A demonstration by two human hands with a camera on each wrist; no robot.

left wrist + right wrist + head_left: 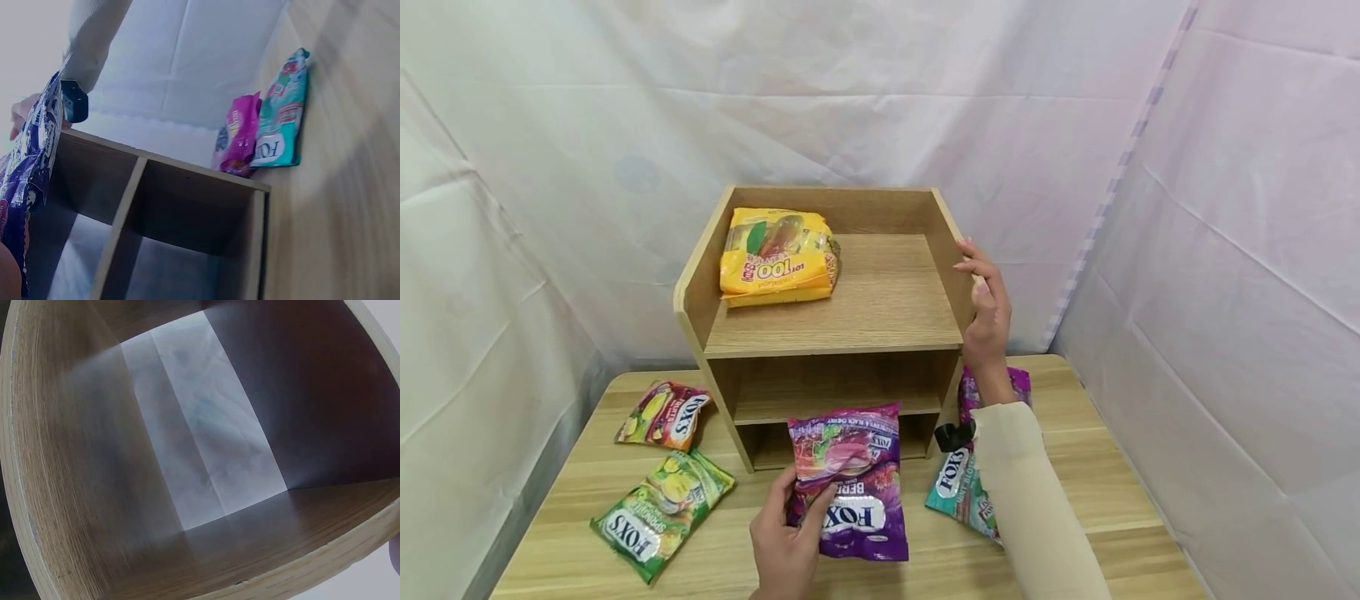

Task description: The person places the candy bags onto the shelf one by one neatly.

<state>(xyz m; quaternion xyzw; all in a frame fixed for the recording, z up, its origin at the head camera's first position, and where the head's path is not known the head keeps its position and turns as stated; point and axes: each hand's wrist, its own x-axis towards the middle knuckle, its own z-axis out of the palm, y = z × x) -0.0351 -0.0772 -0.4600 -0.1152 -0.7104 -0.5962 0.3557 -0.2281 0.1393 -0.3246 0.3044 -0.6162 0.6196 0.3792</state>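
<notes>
My left hand grips a purple Fox's Berries candy bag by its left side, the thumb across its front. The bag is in front of the lower part of a wooden shelf unit and overlaps its bottom compartments in the head view. In the left wrist view the same candy bag shows edge-on at the left. My right hand touches the top edge of the unit's right side panel with its fingertips. The right wrist view looks into a wooden compartment of the unit.
A yellow packet lies on the top shelf at left. On the table's left are a red Fox's bag and a green one. A teal Fox's bag and a magenta bag lie right of the unit, partly behind my right arm.
</notes>
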